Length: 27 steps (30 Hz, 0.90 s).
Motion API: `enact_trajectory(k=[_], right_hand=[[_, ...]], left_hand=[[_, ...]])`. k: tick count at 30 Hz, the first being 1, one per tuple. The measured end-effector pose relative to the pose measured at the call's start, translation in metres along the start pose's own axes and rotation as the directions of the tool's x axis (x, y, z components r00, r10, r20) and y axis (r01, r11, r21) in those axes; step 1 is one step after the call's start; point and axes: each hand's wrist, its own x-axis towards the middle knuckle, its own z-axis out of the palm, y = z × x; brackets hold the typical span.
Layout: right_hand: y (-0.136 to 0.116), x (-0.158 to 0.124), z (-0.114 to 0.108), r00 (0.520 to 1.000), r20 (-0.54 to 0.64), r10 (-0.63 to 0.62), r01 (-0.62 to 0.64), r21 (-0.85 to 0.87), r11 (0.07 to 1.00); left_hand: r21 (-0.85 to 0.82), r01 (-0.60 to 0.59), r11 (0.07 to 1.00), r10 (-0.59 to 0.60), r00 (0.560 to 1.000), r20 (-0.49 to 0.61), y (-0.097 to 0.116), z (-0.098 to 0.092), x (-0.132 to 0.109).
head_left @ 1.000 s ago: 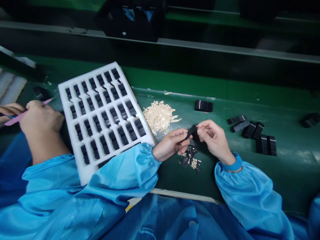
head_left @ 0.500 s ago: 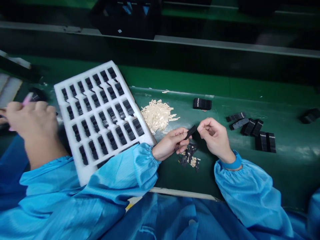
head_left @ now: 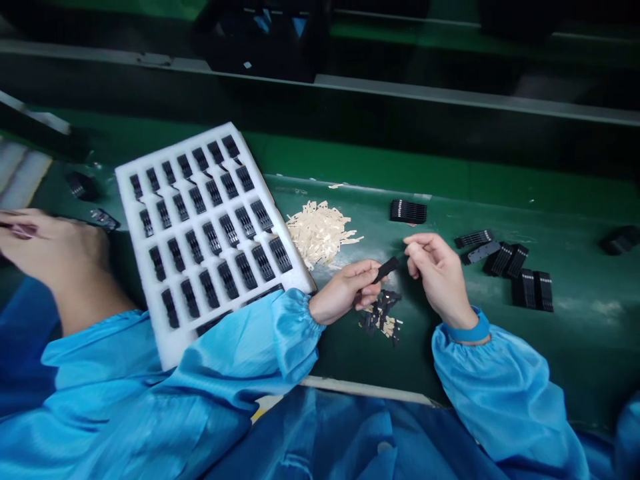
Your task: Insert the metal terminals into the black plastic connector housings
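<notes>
My left grip (head_left: 343, 291) is pressed tight, thumb against fingers, pinching a black connector strip (head_left: 386, 270) out over the green bench (head_left: 575, 353), just in front of the pile of scraps. My right grip (head_left: 440, 277) sits just beside the strip's far end with its fingers curled in, thumb and forefinger close together; I can't tell whether they hold anything thin.

Directly under my left hand lies a small heap of black pieces mixed with cream bits (head_left: 380, 317). Beyond it, a loose pile of cream film scraps (head_left: 320, 233) sits against the edge of a white foam tray (head_left: 170, 350). The tray lies tilted across the bench, and its slots are filled row after row with black strips (head_left: 229, 230), one in each slot. A few slots at the near edge are hidden behind my left sleeve (head_left: 250, 353).

To my right, more black strips sit in small stacks (head_left: 525, 288) on the bench, with another stack (head_left: 407, 212) further out. A blue wristband (head_left: 465, 331) circles my right wrist. At the far left, a co-worker's hand (head_left: 55, 257) rests beside the tray, a pink tool (head_left: 23, 230) showing at its fingers. Across the bench stands a dark container (head_left: 263, 40) with something blue in it, too dim to make out.
</notes>
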Motion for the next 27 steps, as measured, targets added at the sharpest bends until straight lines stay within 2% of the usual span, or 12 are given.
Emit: enact_trajectory(k=[4, 6, 9, 12, 15, 18, 20, 21, 24, 25, 27], right_hand=[[-0.001, -0.011, 0.014, 0.972, 0.234, 0.009, -0.013, 0.018, 1.0], [0.0, -0.018, 0.021, 0.973, 0.231, 0.009, -0.045, 0.15, 0.988], [0.001, -0.025, 0.028, 0.972, 0.235, 0.026, -0.114, 0.369, 0.922], [0.001, -0.025, 0.029, 0.959, 0.276, 0.066, -0.184, 0.428, 0.885], [0.002, -0.024, 0.027, 0.964, 0.253, 0.082, -0.175, 0.372, 0.912], [0.005, -0.024, 0.026, 0.979, 0.198, -0.052, 0.021, 0.155, 0.988], [0.006, -0.022, 0.026, 0.973, 0.185, -0.136, 0.142, -0.02, 0.99], [0.006, -0.021, 0.025, 0.972, 0.184, -0.147, 0.163, -0.079, 0.983], [0.005, -0.015, 0.02, 0.966, 0.249, -0.065, 0.092, -0.098, 0.991], [0.005, -0.013, 0.018, 0.964, 0.262, -0.032, 0.056, -0.083, 0.995], [0.004, -0.01, 0.013, 0.97, 0.242, 0.003, 0.015, -0.07, 0.997]], left_hand=[[-0.027, -0.018, 0.999, 0.018, 1.0, 0.013, -0.002, -0.001, 0.0], [-0.041, -0.013, 0.999, 0.015, 0.998, 0.055, -0.002, -0.001, 0.0], [-0.064, 0.03, 0.997, -0.02, 0.988, 0.153, -0.001, -0.003, -0.002], [-0.068, 0.078, 0.995, -0.063, 0.977, 0.204, 0.001, -0.003, -0.004], [-0.078, 0.072, 0.994, -0.058, 0.983, 0.175, 0.002, -0.002, -0.004], [-0.078, 0.018, 0.997, -0.01, 0.995, 0.102, 0.0, -0.002, -0.002], [-0.054, -0.013, 0.998, 0.017, 0.998, 0.061, -0.002, -0.002, 0.0], [-0.027, -0.03, 0.999, 0.031, 0.999, 0.038, -0.003, -0.003, 0.001], [0.17, -0.112, 0.979, 0.121, 0.992, -0.04, -0.006, -0.003, 0.003], [0.283, -0.143, 0.948, 0.169, 0.983, -0.068, -0.006, -0.003, 0.003], [0.528, -0.177, 0.831, 0.271, 0.957, -0.105, -0.006, -0.002, 0.002]])
